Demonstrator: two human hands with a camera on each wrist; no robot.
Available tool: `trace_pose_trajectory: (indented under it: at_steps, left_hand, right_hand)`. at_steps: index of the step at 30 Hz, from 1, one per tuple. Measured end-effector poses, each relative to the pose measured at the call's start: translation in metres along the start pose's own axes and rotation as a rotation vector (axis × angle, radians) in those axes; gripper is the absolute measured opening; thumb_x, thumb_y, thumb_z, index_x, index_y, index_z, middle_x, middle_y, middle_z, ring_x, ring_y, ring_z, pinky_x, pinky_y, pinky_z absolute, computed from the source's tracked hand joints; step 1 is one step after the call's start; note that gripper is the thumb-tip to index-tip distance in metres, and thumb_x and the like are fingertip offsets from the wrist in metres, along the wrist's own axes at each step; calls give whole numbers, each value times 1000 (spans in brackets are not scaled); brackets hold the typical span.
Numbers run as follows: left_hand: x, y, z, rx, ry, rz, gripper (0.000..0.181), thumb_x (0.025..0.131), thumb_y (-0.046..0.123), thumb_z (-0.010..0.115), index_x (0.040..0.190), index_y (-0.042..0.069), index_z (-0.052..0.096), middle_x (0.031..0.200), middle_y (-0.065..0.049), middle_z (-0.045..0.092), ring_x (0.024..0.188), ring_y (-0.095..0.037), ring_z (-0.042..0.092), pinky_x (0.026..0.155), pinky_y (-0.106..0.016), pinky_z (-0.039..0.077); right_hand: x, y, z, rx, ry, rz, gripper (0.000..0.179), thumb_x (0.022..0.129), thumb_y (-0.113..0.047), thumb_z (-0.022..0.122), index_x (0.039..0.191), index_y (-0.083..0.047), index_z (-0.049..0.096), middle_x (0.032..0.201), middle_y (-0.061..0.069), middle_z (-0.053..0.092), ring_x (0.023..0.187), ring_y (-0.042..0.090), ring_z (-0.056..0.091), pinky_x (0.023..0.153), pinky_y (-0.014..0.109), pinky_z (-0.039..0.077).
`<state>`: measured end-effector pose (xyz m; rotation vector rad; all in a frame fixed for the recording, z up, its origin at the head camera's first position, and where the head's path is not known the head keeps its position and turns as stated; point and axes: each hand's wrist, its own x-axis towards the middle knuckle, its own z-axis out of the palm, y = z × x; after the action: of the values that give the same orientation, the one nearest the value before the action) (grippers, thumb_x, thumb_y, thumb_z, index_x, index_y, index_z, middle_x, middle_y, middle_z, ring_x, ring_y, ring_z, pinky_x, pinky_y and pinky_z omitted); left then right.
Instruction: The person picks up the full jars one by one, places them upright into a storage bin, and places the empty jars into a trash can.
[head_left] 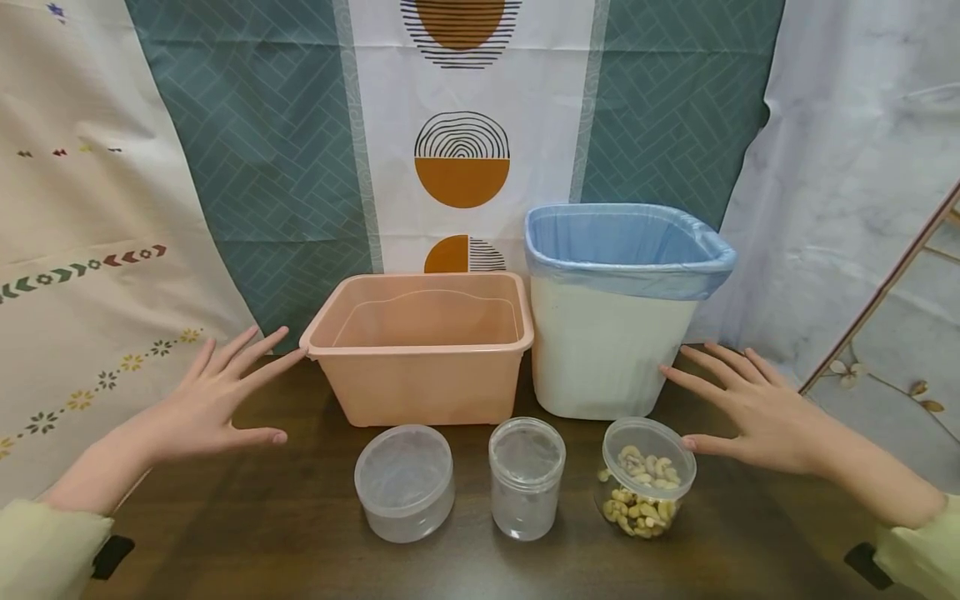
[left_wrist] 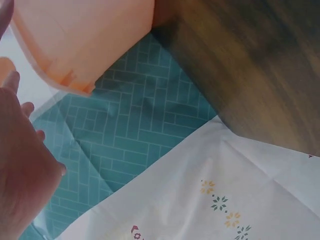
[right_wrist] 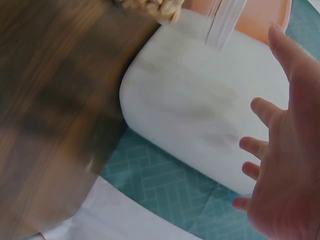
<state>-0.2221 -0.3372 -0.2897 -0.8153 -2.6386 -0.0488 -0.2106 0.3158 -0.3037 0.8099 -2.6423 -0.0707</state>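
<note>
My left hand (head_left: 213, 404) is spread in the air left of a peach plastic tub (head_left: 420, 387), holding nothing; its fingertips overlap the tub's left corner in the head view. On the right, my right hand (head_left: 757, 412) is also spread and holds nothing. Its thumb tip shows right at the lid of a clear jar of cashews (head_left: 637, 483). Left of that jar stand a narrow clear jar (head_left: 527, 483) with a lid and a wide, low clear container (head_left: 405, 483). In the right wrist view, the fingers reach past the white bin (right_wrist: 200, 95).
The white bin, lined with a blue bag (head_left: 622, 283), stands at the back right beside the tub. Everything sits on a dark wooden table (head_left: 300, 542). A patterned cloth (head_left: 270, 150) hangs behind, with pale cloths at both sides.
</note>
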Motion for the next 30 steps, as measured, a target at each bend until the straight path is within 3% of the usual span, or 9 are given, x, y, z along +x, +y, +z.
trace_pose_trajectory:
  at_steps: [5,11,12,15,18,20,26,30]
  left_hand:
    - [8,-2,-3,-53,14,-11,100,74,54,81,156,29,31,167,-1,18,156,-25,5,120,-64,-7]
    - [22,-3,-5,-114,41,-16,94,75,49,82,154,29,35,163,-3,29,151,-30,26,122,-61,4]
    - [25,-3,-4,-123,53,-18,93,75,47,82,153,29,37,162,-3,32,149,-31,29,122,-60,10]
    - [33,-2,-1,-152,101,-16,88,74,41,85,150,29,43,158,-3,39,143,-32,38,113,-56,30]
    - [38,-2,4,-170,158,-20,84,72,36,87,147,27,49,154,-1,44,137,-30,44,99,-50,41]
    - [41,-2,7,-182,200,-26,82,72,33,88,144,26,52,151,0,48,134,-28,47,98,-46,42]
    - [46,-6,17,-229,347,-25,72,68,20,90,135,22,62,138,0,58,125,-20,51,101,-8,29]
    - [48,-9,25,-260,423,-8,64,65,10,90,126,16,69,127,-5,64,118,-16,52,100,-4,27]
  right_hand:
    - [4,-9,-2,42,-28,-9,80,85,-62,65,154,-35,34,159,11,33,151,31,18,124,51,-9]
    - [8,-18,-6,64,-24,-49,79,86,-60,66,153,-34,34,161,11,31,149,32,20,124,46,-11]
    - [8,-19,-6,70,-22,-55,79,86,-60,66,154,-35,34,161,11,31,149,33,21,124,47,-10]
    - [10,-23,-6,75,-15,-72,79,85,-60,66,154,-36,33,161,9,31,148,34,23,124,51,-3]
    - [11,-26,-5,70,-7,-83,79,85,-61,66,153,-37,33,161,8,32,147,36,25,122,54,6]
    - [12,-28,-5,64,-1,-86,79,85,-61,66,153,-37,34,160,8,32,146,36,26,121,54,9]
    - [14,-29,-3,80,-8,-87,79,84,-59,68,152,-34,36,161,9,31,146,38,26,121,55,10]
    - [15,-31,-1,92,-10,-94,79,84,-59,68,152,-35,37,161,8,32,146,38,26,115,59,18]
